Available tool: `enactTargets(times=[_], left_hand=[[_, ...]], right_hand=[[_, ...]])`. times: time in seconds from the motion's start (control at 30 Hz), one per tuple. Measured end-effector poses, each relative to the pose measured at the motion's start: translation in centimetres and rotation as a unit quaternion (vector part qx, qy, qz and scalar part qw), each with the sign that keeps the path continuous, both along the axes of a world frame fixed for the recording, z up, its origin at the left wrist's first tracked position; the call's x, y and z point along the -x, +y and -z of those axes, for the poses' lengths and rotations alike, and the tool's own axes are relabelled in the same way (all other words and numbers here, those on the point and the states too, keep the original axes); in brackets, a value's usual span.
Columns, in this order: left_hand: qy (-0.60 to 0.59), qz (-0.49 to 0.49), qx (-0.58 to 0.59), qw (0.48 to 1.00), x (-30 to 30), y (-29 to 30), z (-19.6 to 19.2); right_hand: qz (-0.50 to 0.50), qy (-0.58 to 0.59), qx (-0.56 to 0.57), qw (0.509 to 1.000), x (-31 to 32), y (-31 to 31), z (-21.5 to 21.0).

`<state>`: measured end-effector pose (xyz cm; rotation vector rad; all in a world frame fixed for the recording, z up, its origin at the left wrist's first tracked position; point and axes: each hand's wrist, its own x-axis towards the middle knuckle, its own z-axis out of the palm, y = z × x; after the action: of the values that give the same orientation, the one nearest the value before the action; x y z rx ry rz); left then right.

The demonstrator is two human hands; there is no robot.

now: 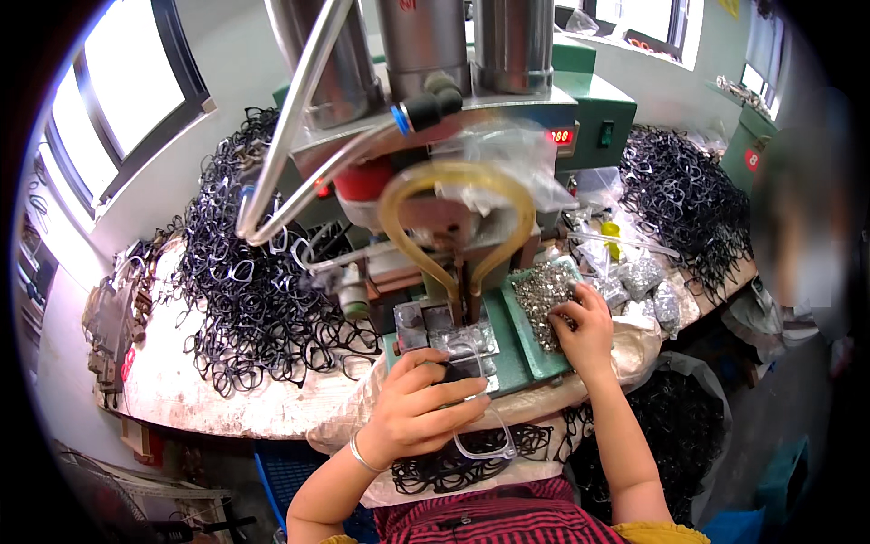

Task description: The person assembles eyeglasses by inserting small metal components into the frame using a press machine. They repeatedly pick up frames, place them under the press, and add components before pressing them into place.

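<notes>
The left hand (419, 408), in the lower centre of the frame, is curled closed around a clear plastic spectacle frame (480, 426), holding it at the front edge of the counter (181, 399) just below the metal fixture plate (453, 340) of the press machine (426, 136); one lens rim hangs below the fingers; the right hand (584, 331), right of centre, rests with fingers bent down into a green tray (521, 340) of small shiny metal parts (539, 295), though whether it pinches one I cannot tell; heaps of black spectacle frames (245, 290) fill the counter at left and upper right.
</notes>
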<state>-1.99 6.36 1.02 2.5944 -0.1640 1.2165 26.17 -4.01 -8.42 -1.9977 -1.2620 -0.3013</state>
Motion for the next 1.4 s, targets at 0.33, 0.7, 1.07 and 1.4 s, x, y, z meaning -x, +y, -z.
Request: enactTargets(times=[0.33,0.7,1.07,1.4], left_hand=[[-0.010,-0.160,0.051,0.986,4.3,-4.8,2.8],[0.149,-0.455,0.024,0.877,12.0,3.9,1.7],[-0.246,-0.272,0.574,0.732,16.0,10.6,10.7],[-0.074,-0.410,0.403,0.815,12.1,12.7,13.1]], right_hand=[[-0.062,0.062,-0.070,0.994,0.9,1.1,-0.1],[-0.105,0.460,-0.287,0.834,3.3,4.3,0.8],[0.055,0.167,-0.125,0.976,0.6,-8.1,1.8],[-0.180,0.166,-0.157,0.957,8.5,0.5,-8.4]])
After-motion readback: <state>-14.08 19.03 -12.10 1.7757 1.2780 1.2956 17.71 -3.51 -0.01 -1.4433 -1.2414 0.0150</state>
